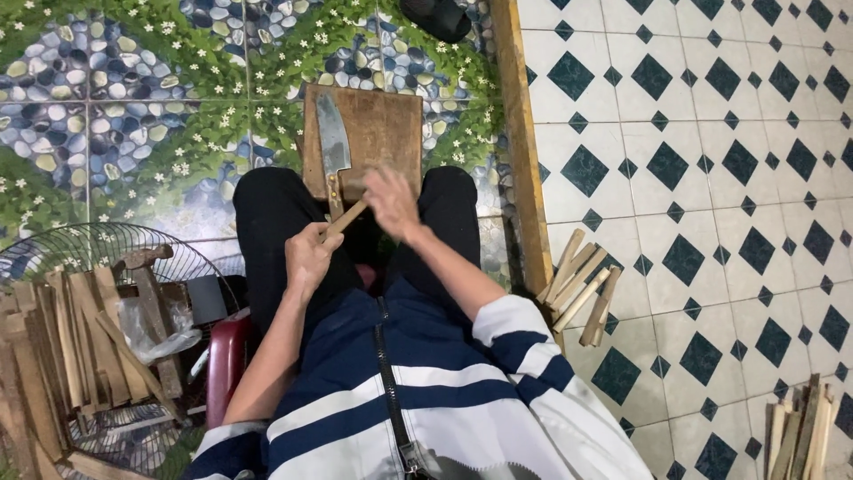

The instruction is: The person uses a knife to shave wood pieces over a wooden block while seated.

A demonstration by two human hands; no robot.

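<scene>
My left hand [309,256] is closed around a short wooden stick [348,216] held over my lap, its free end pointing up and right. My right hand [391,203] hovers just past that end, fingers spread and blurred, touching or nearly touching the stick's tip. Beyond my knees lies a brown wooden chopping block [380,129] on the floor. A cleaver [334,147] with a wide steel blade rests on the block's left side, its handle toward me.
A pile of split wooden sticks [577,289] lies on the tiled floor at my right. More sticks [800,431] sit at the lower right. A fan grille [98,253] with wood strips [62,347] stands at my left. A wooden beam [520,133] divides the floors.
</scene>
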